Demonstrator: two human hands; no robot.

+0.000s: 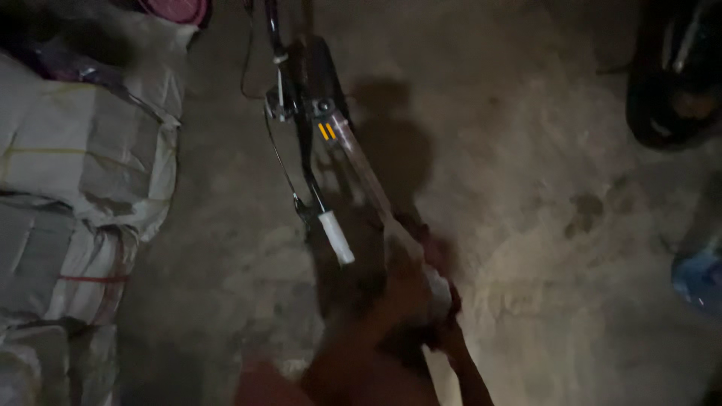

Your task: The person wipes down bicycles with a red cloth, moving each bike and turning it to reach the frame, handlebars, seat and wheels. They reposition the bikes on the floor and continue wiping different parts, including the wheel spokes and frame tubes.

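Plastic wrap, clear and glossy, is seen sheathing a long slim bar (361,162) running from 12 o'clock down to both hands. The left hand (402,282) and right hand (444,316) are closed round its lower end, above a rough dirt floor (526,188).

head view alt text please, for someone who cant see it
In dim light, a person's two hands grip the near end of a bicycle handlebar seen from above; which hand is which is unclear. A white handlebar grip sticks out beside them, stacked wrapped bundles stand at left, on a bare dirt floor.
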